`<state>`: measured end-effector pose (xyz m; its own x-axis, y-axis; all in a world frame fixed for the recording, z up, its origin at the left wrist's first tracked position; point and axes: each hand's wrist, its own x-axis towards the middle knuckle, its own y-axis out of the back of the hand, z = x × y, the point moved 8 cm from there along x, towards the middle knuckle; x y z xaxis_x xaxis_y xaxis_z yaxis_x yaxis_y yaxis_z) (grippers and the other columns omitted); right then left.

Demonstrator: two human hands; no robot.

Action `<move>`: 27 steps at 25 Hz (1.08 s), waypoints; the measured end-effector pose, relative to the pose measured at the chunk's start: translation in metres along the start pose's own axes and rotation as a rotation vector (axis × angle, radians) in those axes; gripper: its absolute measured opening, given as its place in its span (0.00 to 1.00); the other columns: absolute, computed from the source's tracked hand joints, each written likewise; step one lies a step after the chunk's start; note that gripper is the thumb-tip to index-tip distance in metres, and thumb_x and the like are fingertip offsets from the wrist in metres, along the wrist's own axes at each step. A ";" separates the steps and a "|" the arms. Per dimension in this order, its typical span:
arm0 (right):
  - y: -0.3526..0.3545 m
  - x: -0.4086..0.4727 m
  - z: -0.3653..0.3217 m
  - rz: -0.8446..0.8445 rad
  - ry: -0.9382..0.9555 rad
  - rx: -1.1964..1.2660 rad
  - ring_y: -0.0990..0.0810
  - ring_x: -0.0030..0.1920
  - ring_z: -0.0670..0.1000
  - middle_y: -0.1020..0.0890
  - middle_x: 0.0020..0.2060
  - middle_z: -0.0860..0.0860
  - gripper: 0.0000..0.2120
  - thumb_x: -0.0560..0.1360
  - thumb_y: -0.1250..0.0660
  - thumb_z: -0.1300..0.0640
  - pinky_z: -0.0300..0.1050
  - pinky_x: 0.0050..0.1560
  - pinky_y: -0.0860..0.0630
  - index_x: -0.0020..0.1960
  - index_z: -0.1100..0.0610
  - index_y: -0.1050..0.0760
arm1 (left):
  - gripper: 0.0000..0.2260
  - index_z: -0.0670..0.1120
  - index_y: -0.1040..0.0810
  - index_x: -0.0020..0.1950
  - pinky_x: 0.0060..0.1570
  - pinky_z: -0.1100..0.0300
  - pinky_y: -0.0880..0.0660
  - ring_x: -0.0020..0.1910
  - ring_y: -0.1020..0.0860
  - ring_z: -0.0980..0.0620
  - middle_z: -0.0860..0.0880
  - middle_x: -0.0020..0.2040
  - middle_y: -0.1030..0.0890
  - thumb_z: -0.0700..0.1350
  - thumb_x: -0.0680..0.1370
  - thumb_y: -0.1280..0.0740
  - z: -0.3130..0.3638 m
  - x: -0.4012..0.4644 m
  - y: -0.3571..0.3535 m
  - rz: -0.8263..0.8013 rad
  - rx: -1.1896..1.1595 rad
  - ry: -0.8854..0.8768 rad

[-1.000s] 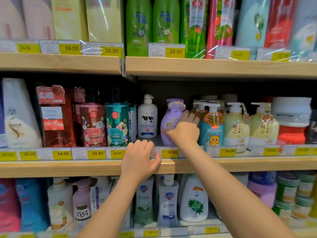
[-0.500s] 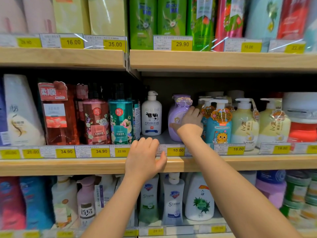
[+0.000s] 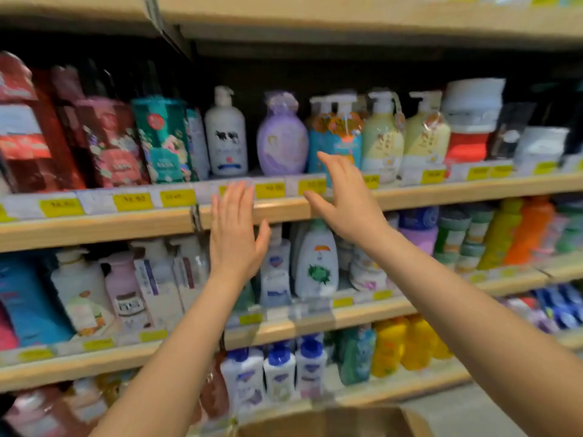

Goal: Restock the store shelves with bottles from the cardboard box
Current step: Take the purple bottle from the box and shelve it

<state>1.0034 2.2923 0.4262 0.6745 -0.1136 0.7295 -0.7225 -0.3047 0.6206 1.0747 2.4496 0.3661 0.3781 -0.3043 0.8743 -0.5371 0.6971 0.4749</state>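
A purple bottle (image 3: 281,143) stands upright on the middle shelf (image 3: 441,192), between a white cow-print pump bottle (image 3: 226,140) and a blue pump bottle (image 3: 334,137). My right hand (image 3: 344,200) hovers open in front of the shelf edge, just below and right of the purple bottle, apart from it. In front of the shelf's price strip, my left hand (image 3: 235,238) is open with fingers up and holds nothing. The rim of the cardboard box (image 3: 331,417) shows at the bottom edge; its contents are hidden.
Red and teal bottles (image 3: 157,143) fill the middle shelf's left side, yellow pump bottles (image 3: 407,134) its right. Lower shelves hold white soap bottles (image 3: 317,260), blue-capped bottles (image 3: 279,370) and yellow bottles (image 3: 407,342). The shelf above (image 3: 347,17) overhangs.
My right hand has let go of the purple bottle and drawn back from the shelf, fingers spread. My left hand has opened flat. The view has tilted down, showing lower shelves and the box.
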 end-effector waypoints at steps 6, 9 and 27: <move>-0.010 -0.202 0.129 -0.158 -0.317 -0.083 0.30 0.65 0.57 0.28 0.63 0.58 0.28 0.73 0.38 0.48 0.45 0.65 0.36 0.69 0.60 0.35 | 0.21 0.41 0.30 0.66 0.66 0.49 0.37 0.64 0.30 0.45 0.42 0.64 0.25 0.48 0.75 0.41 0.127 -0.136 -0.101 -0.373 -0.427 -0.161; -0.022 -0.305 0.180 -0.239 -0.541 -0.097 0.28 0.63 0.57 0.27 0.62 0.58 0.27 0.72 0.36 0.50 0.38 0.63 0.39 0.67 0.61 0.33 | 0.19 0.45 0.31 0.65 0.60 0.54 0.31 0.61 0.30 0.50 0.44 0.62 0.24 0.49 0.75 0.41 0.174 -0.223 -0.154 -0.588 -0.561 -0.180; -0.110 -0.601 0.219 -0.432 -0.944 0.006 0.28 0.66 0.51 0.32 0.71 0.46 0.25 0.77 0.46 0.52 0.42 0.64 0.29 0.73 0.41 0.45 | 0.32 0.39 0.36 0.68 0.62 0.55 0.33 0.63 0.29 0.43 0.43 0.62 0.28 0.52 0.71 0.28 0.205 -0.574 -0.290 -1.432 -0.678 0.612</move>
<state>0.7111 2.1873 -0.1433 0.7221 -0.6873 -0.0787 -0.3917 -0.5000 0.7724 0.8586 2.2890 -0.2523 0.5390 -0.7264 -0.4264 0.8017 0.2871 0.5243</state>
